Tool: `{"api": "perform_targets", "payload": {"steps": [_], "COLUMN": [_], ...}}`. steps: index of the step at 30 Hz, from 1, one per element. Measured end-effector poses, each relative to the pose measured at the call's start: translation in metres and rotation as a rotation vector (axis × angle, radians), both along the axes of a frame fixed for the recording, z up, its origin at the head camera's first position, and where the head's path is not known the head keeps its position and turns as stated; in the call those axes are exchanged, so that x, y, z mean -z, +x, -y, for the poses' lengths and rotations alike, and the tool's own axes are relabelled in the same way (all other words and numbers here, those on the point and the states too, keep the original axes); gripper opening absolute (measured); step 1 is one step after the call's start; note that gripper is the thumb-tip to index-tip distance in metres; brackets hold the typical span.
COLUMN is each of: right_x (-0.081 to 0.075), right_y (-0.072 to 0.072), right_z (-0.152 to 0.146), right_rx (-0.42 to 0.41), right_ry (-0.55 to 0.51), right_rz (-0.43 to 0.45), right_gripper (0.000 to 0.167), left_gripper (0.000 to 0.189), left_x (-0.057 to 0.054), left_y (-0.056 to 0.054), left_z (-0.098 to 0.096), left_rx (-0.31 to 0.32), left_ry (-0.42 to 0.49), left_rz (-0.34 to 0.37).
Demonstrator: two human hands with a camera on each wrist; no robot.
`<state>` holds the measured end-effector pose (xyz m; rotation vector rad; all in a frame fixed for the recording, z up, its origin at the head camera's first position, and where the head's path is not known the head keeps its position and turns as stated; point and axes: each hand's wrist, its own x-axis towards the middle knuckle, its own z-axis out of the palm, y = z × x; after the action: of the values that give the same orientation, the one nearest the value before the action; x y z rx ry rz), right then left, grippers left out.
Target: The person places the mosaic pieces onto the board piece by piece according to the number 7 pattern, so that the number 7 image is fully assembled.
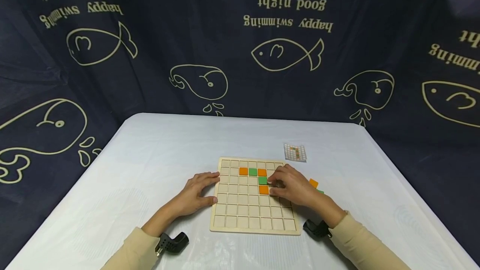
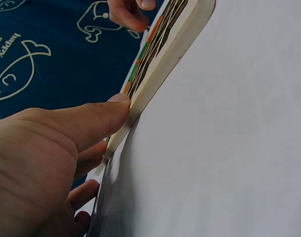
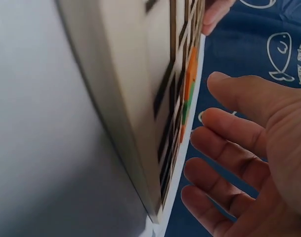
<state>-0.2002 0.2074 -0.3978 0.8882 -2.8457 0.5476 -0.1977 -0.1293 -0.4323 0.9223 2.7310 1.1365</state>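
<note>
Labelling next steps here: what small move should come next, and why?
Probably move the right hand to the loose green tile beside the wooden grid board: that hand looks empty in its wrist view, and the placed tiles alternate orange and green, with orange lowest, so green seems likely next.

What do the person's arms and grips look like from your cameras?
The left sleeve and right sleeve are plain beige, with no pattern visible. A curved black device is worn at the left wrist, and a similar black unit at the right. No cables show. The left grip and right grip are bare, without gloves.
</note>
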Motion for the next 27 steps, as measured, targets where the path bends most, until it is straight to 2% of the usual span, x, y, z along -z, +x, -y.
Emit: {"api": "perform_targets", "payload": {"steps": [9,17,27], "right_x": [-0.006,-0.008,-0.01], "right_y": [0.0,0.001,0.003], "right_z": [-0.013,-0.027,-0.043], "right_rx": [0.055,0.105,0.16], "right_ry": [-0.028,-0.067,-0.06], "right_rz": [-0.01,-0.017,-0.031], "right_gripper": [0.024,0.024,0.026], "left_gripper": [0.061,0.061,0.061], "left_x": [0.0,-0.001,0.0], "left_y": [0.0,0.0,0.0], "left_z": [0.001,0.001,0.001], "left_rx": [0.003,-0.005,-0.013], "left_ry": [-0.001,0.006,-0.004], "left_rz": [-0.002,0.036,0.038]}}
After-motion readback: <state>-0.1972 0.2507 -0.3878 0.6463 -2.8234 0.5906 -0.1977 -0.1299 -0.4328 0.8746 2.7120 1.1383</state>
